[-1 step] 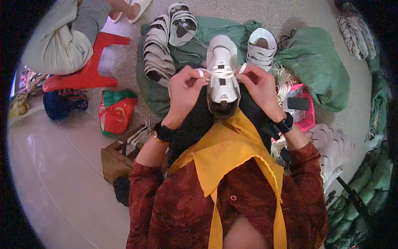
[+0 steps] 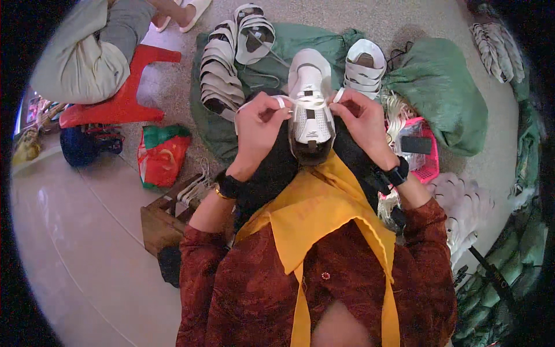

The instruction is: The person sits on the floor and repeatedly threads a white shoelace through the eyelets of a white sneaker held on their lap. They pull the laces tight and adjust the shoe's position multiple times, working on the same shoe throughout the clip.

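Observation:
A white sneaker [image 2: 312,124] with a dark heel lies between my knees, its toe pointing away from me. White shoelace [image 2: 310,103] crosses its upper and runs out to both sides. My left hand [image 2: 257,126] pinches the lace at the shoe's left edge, thumb and forefinger pressed together. On the other side, my right hand [image 2: 361,122] pinches the lace the same way. Both hands are level and close beside the shoe. A yellow apron [image 2: 318,199] covers my lap behind the heel.
Beyond the shoe, a green cloth [image 2: 312,37] bears nested white shoe parts [image 2: 219,75] on the left and a stack [image 2: 365,63] on the right. Near my right arm are a pink basket [image 2: 429,168] and a green sack [image 2: 445,92]. A person sits on a red stool [image 2: 136,87], far left.

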The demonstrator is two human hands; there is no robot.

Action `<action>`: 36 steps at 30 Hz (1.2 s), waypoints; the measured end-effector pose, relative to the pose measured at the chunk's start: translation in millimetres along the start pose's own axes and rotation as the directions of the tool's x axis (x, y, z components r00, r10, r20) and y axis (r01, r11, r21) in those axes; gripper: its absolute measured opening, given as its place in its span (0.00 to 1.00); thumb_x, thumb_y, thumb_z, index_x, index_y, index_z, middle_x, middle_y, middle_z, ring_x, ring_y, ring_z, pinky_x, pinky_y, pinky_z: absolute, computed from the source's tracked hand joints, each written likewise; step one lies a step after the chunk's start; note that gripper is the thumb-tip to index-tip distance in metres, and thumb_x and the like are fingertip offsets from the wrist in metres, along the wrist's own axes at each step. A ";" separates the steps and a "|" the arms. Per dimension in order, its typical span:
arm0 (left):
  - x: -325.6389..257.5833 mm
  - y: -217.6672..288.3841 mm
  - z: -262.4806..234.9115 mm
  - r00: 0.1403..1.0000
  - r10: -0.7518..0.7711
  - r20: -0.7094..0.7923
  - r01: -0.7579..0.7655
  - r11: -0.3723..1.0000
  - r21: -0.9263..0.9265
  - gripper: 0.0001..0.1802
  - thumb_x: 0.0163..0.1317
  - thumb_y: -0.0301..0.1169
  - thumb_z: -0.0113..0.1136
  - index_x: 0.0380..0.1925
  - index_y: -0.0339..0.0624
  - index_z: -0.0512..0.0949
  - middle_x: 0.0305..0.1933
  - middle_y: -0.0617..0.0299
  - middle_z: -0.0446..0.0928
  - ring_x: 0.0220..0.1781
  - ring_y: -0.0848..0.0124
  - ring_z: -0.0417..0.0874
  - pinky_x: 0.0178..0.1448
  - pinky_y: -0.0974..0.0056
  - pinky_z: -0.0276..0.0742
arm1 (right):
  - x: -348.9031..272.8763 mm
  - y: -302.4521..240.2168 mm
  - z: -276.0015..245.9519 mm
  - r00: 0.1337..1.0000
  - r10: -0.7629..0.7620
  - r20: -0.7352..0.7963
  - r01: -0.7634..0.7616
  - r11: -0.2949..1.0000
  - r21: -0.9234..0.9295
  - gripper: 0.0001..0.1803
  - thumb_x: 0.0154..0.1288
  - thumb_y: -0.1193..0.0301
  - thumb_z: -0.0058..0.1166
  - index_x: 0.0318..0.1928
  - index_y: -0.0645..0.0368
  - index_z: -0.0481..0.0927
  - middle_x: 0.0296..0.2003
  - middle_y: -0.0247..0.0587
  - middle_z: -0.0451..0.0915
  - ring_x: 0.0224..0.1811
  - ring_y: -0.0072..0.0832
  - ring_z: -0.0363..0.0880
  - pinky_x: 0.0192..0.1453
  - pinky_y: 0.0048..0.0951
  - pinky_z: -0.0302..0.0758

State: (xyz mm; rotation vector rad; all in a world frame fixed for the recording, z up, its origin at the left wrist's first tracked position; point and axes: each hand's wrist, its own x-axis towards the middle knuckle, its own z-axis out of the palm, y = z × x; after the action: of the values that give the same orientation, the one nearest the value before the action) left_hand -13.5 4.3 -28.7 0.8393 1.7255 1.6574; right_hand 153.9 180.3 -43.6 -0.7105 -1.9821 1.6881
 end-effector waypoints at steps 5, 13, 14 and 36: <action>1.2 11.2 17.9 0.993 0.022 -0.119 -0.001 0.985 0.173 0.04 0.62 0.18 0.66 0.30 0.35 0.79 0.35 0.60 0.83 0.37 0.77 0.83 0.41 0.70 0.79 | 2.1 7.6 0.3 1.000 -0.006 -0.027 0.005 0.999 -0.046 0.05 0.65 0.75 0.65 0.38 0.64 0.83 0.27 0.34 0.83 0.28 0.15 0.77 0.34 0.23 0.74; 1.5 15.0 16.8 0.989 0.026 -0.148 0.030 0.930 0.365 0.08 0.61 0.20 0.67 0.31 0.36 0.75 0.28 0.61 0.79 0.30 0.80 0.77 0.36 0.70 0.76 | 2.5 1.3 4.0 0.995 -0.038 -0.092 0.022 0.986 -0.164 0.05 0.62 0.76 0.67 0.38 0.63 0.86 0.31 0.41 0.86 0.32 0.24 0.83 0.37 0.27 0.78; 0.7 18.9 16.1 0.989 0.015 -0.146 0.047 0.911 0.410 0.09 0.61 0.20 0.67 0.30 0.36 0.74 0.28 0.62 0.79 0.30 0.80 0.77 0.36 0.70 0.76 | 1.4 0.6 4.2 0.994 -0.058 -0.091 0.041 0.983 -0.178 0.05 0.62 0.76 0.66 0.39 0.62 0.86 0.33 0.42 0.87 0.33 0.25 0.84 0.38 0.27 0.79; -3.5 1.1 15.2 0.991 -0.044 -0.124 0.070 0.975 0.213 0.09 0.64 0.18 0.65 0.31 0.39 0.72 0.34 0.64 0.81 0.36 0.80 0.80 0.42 0.72 0.77 | 10.6 -12.6 -14.2 0.887 -0.369 0.279 0.455 0.803 -0.384 0.09 0.62 0.80 0.58 0.42 0.60 0.77 0.39 0.49 0.81 0.44 0.52 0.81 0.48 0.43 0.79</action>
State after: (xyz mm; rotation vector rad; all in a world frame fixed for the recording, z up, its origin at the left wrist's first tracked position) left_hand 0.6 11.1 -28.3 0.7947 2.0217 1.5265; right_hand 153.4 196.3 -28.8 -0.2155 -2.4731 1.0865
